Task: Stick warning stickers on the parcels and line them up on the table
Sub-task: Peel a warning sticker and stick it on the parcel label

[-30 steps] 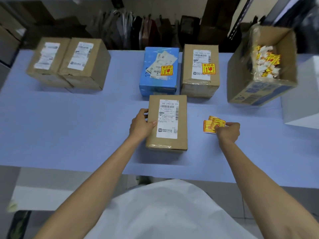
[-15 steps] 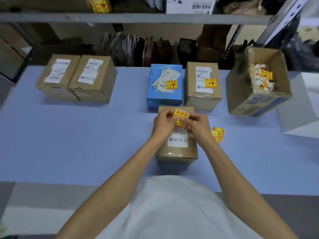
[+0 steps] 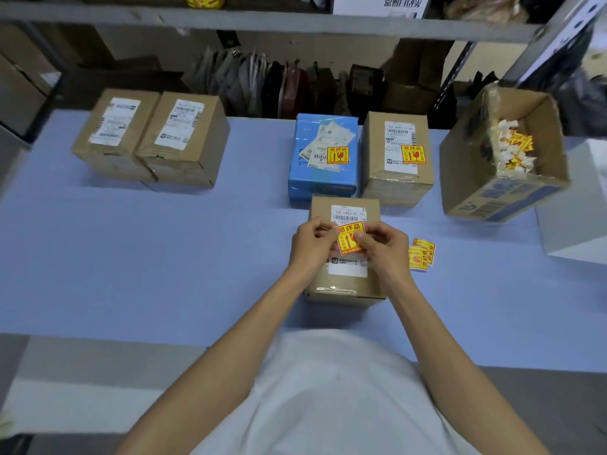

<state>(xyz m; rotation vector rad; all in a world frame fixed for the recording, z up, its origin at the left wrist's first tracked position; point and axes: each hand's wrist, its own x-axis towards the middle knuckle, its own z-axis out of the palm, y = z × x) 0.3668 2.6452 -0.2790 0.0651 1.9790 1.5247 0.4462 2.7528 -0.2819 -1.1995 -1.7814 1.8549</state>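
Observation:
A brown parcel (image 3: pixel 345 284) with a white label lies in front of me on the blue table (image 3: pixel 164 257). Just above it, my left hand (image 3: pixel 310 246) and my right hand (image 3: pixel 382 247) pinch a yellow and red warning sticker (image 3: pixel 350 236) by its two sides. Behind it stand a blue parcel (image 3: pixel 323 159) and a brown parcel (image 3: pixel 397 159), each bearing such a sticker. Two brown parcels (image 3: pixel 151 136) without stickers stand side by side at the far left. A few loose stickers (image 3: pixel 421 254) lie to the right of my right hand.
An open cardboard box (image 3: pixel 502 159) holding sticker scraps stands tilted at the far right. A white box (image 3: pixel 578 208) sits at the right edge. A metal shelf (image 3: pixel 262 18) with bags below it runs behind the table.
My right hand lifted one sticker from the pile and my left hand left the parcel's side; both now hold the sticker over the parcel, slightly lower than half a second ago.

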